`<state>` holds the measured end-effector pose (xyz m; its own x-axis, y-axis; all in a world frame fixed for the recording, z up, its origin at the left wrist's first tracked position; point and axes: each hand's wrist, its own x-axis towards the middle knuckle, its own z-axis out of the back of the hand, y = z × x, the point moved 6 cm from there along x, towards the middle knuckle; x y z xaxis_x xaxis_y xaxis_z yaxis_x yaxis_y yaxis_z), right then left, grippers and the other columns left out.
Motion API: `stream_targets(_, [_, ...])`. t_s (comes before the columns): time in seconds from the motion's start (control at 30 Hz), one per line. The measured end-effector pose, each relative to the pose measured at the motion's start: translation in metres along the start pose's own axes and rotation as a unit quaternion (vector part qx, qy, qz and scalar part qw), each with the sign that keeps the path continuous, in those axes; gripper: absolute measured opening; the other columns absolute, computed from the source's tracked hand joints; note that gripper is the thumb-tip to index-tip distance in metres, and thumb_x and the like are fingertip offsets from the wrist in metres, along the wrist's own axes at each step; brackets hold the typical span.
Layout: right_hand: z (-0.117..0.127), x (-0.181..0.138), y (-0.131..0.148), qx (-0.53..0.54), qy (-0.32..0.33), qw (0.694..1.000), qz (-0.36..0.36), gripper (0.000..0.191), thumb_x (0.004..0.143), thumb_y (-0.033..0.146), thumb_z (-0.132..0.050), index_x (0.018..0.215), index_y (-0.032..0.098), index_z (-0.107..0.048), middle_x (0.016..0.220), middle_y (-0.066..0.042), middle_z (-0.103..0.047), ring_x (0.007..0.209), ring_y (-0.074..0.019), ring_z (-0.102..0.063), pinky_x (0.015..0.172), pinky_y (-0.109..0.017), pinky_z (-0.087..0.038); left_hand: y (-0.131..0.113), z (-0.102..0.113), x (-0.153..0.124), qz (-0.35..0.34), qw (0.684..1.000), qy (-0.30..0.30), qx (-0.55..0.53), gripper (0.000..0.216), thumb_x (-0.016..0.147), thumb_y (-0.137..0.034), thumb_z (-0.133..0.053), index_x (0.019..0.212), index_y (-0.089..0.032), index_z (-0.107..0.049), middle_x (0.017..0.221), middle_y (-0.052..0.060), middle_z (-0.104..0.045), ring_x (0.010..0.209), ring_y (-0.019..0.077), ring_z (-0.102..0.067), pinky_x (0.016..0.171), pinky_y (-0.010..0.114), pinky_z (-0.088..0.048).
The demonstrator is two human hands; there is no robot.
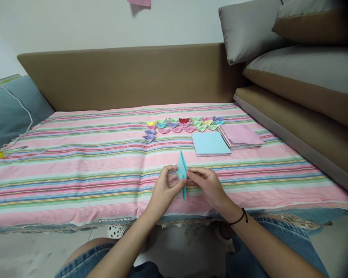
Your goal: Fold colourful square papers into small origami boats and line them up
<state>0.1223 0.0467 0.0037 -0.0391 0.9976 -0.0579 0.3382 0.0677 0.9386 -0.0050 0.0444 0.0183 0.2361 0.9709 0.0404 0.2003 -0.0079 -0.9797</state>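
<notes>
A folded light-blue origami paper (181, 164) is held upright between my two hands, above the striped cloth. My left hand (167, 183) pinches it from the left, thumb across its lower middle. From the right, my right hand (206, 184) grips its edge between thumb and fingers. The paper comes to a point at top and bottom; part of its middle lies behind my fingers. Beyond it sit several small folded paper boats (189, 129) in rows, in yellow, pink, blue, green, red and purple.
A stack of light-blue paper squares (211, 144) lies beside a stack of pink ones (243, 136), right of centre. Grey and brown cushions (304, 69) are piled at the right. A brown backrest (133, 79) borders the far side. A white cable (22, 106) runs at the left.
</notes>
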Motion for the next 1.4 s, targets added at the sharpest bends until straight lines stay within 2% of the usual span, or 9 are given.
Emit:
stream_targets(0.1, [0.000,0.000,0.001,-0.003,0.003,1.000,-0.002,0.022,0.063,0.034,-0.077,0.079,0.019,-0.073,0.076,-0.002,-0.073,0.065,-0.0171,-0.066,0.066,-0.032,-0.057,0.001,0.002,0.001,-0.004,1.000,-0.013,0.007,0.029,0.073,-0.020,-0.067,0.093,-0.020,-0.047,0.106,0.003,-0.056,0.093,0.0131,-0.061,0.077,0.024,-0.052])
stream_targets(0.27, [-0.001,-0.001,0.003,-0.003,0.005,1.000,-0.004,0.021,0.063,0.033,-0.077,0.080,0.020,-0.073,0.075,-0.001,-0.073,0.068,-0.0171,-0.067,0.067,-0.030,-0.057,0.001,-0.001,0.001,0.006,1.000,0.011,0.009,0.033,0.073,-0.020,-0.067,0.097,-0.020,-0.046,0.104,0.003,-0.057,0.099,0.0154,-0.060,0.080,0.026,-0.052])
stream_targets(0.43, [0.000,-0.002,0.004,-0.011,-0.002,1.000,-0.003,0.022,0.063,0.033,-0.077,0.079,0.019,-0.073,0.073,-0.002,-0.072,0.065,-0.0174,-0.067,0.066,-0.031,-0.057,-0.001,0.000,-0.001,0.013,1.000,0.005,0.015,0.031,0.073,-0.023,-0.067,0.097,-0.019,-0.047,0.103,0.003,-0.058,0.097,0.0150,-0.060,0.081,0.025,-0.050])
stream_targets(0.6, [0.001,0.001,0.006,-0.017,0.014,1.000,0.020,0.024,0.069,0.032,-0.072,0.089,0.019,-0.070,0.087,-0.004,-0.073,0.075,-0.0200,-0.067,0.068,-0.033,-0.057,-0.002,0.005,0.001,0.022,0.998,-0.013,0.062,0.026,0.076,-0.027,-0.062,0.098,-0.018,-0.050,0.106,0.005,-0.059,0.092,0.0151,-0.061,0.078,0.025,-0.049])
stream_targets(0.77, [0.001,0.001,0.010,-0.085,0.013,0.992,0.090,0.020,0.073,0.026,-0.064,0.092,0.019,-0.066,0.089,-0.005,-0.071,0.083,-0.0207,-0.067,0.071,-0.031,-0.054,-0.002,0.004,-0.004,-0.016,0.990,-0.019,0.140,0.033,0.079,-0.027,-0.058,0.108,-0.020,-0.045,0.122,0.010,-0.054,0.104,0.0197,-0.058,0.080,0.030,-0.051])
stream_targets(0.93, [0.005,0.002,0.008,-0.159,-0.019,0.982,0.105,0.018,0.065,0.020,-0.065,0.083,0.016,-0.066,0.083,-0.005,-0.071,0.077,-0.0221,-0.065,0.070,-0.032,-0.052,-0.010,-0.009,-0.011,-0.066,0.978,0.021,0.198,0.045,0.075,-0.025,-0.064,0.116,-0.022,-0.047,0.131,0.011,-0.048,0.115,0.0231,-0.052,0.091,0.035,-0.047])
stream_targets(1.07, [0.011,0.006,0.003,-0.094,-0.011,0.994,0.061,0.022,0.062,0.016,-0.063,0.083,0.017,-0.069,0.083,-0.005,-0.071,0.076,-0.0228,-0.064,0.068,-0.033,-0.050,-0.015,-0.007,-0.007,-0.065,0.983,0.053,0.161,0.045,0.074,-0.027,-0.067,0.117,-0.024,-0.054,0.126,0.008,-0.056,0.114,0.0236,-0.053,0.088,0.032,-0.049])
stream_targets(1.2, [0.012,0.007,-0.001,0.000,0.009,1.000,0.006,0.020,0.063,0.025,-0.065,0.080,0.017,-0.070,0.072,-0.004,-0.070,0.061,-0.0177,-0.060,0.057,-0.028,-0.047,-0.016,0.006,0.000,-0.060,0.987,0.035,0.144,0.026,0.073,-0.025,-0.068,0.099,-0.023,-0.069,0.105,0.006,-0.068,0.091,0.0216,-0.065,0.079,0.031,-0.052])
stream_targets(1.4, [0.007,0.000,0.002,-0.004,0.002,0.999,-0.048,0.024,0.061,0.028,-0.068,0.082,0.018,-0.070,0.067,-0.001,-0.068,0.056,-0.0139,-0.057,0.054,-0.025,-0.043,-0.019,0.011,-0.001,-0.108,0.983,0.005,0.150,0.010,0.072,-0.021,-0.069,0.080,-0.023,-0.075,0.086,0.006,-0.071,0.083,0.0222,-0.066,0.073,0.032,-0.055])
